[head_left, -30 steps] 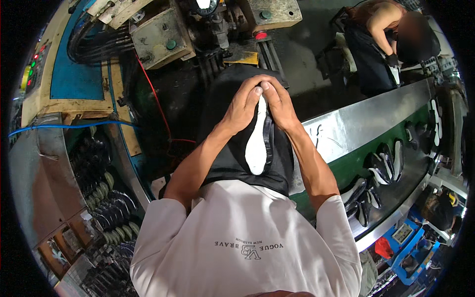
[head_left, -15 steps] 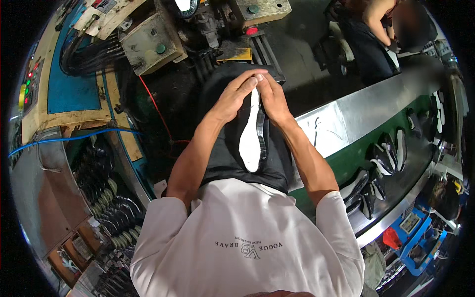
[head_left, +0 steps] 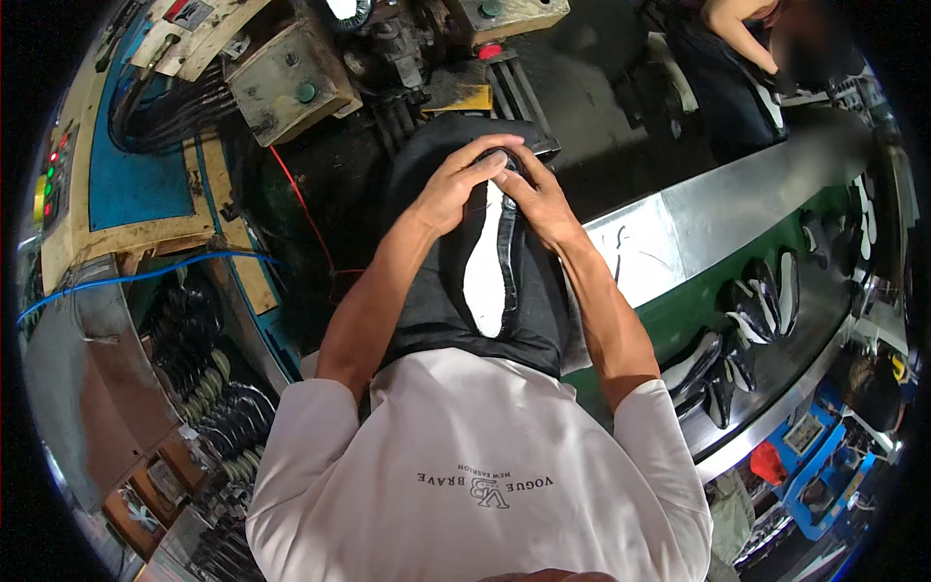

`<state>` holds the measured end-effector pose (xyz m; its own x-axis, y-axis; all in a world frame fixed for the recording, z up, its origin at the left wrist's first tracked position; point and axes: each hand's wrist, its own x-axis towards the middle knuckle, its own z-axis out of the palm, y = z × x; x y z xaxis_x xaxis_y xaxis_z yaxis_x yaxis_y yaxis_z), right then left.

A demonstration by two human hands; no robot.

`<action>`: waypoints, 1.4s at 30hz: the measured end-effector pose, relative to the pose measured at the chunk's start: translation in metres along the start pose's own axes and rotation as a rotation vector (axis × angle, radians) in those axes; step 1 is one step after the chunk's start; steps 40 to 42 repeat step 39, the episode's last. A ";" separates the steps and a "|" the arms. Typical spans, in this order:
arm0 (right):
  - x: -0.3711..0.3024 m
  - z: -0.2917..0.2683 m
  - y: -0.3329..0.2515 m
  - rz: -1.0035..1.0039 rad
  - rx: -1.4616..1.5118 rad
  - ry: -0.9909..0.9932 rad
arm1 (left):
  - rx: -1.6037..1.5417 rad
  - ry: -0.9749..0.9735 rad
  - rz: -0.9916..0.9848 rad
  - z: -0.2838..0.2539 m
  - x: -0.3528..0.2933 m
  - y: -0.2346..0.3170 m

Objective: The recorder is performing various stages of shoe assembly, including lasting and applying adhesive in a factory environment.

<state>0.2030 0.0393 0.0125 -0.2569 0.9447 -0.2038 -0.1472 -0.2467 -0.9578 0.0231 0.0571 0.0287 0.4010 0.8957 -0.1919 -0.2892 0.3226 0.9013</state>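
Note:
A black shoe (head_left: pixel 488 276) with a white underside lies bottom up along my lap, its wider end toward my body. Both hands close round its narrow far end. My left hand (head_left: pixel 456 192) grips from the left, thumb laid across the tip. From the right, my right hand (head_left: pixel 539 202) holds the same end, its thumb pressed on the white underside and its fingers curled over the black side. The fingertips of both hands meet beyond the tip, partly hiding it. Dark trousers (head_left: pixel 427 301) are beneath the shoe.
Ahead stands a machine with a grey control box (head_left: pixel 291 82) and a red button (head_left: pixel 491 50). On the right, a green conveyor (head_left: pixel 621 330) with a metal edge (head_left: pixel 718 233) carries several black shoes (head_left: pixel 766 301). Shoe lasts (head_left: pixel 228 407) fill a left rack. A co-worker's arm (head_left: pixel 737 34) shows far right.
My hands have shifted slightly along the shoe's far end, and the right fingers have opened a gap showing more of the black tip. The shoe has tilted, with its near end slightly left.

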 end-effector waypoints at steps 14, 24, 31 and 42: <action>-0.089 0.044 -0.039 -0.293 -1.269 -0.205 | -0.129 0.539 -0.133 -0.068 0.014 -0.009; -0.014 0.047 -0.139 -0.416 -1.220 0.069 | 0.084 0.633 0.275 -0.191 0.113 0.214; 0.125 0.097 -0.205 -0.667 -1.314 0.020 | -0.054 0.342 0.376 -0.199 0.104 0.242; 0.264 0.180 -0.202 -0.719 -1.325 0.019 | -0.260 0.320 0.560 -0.174 -0.038 0.216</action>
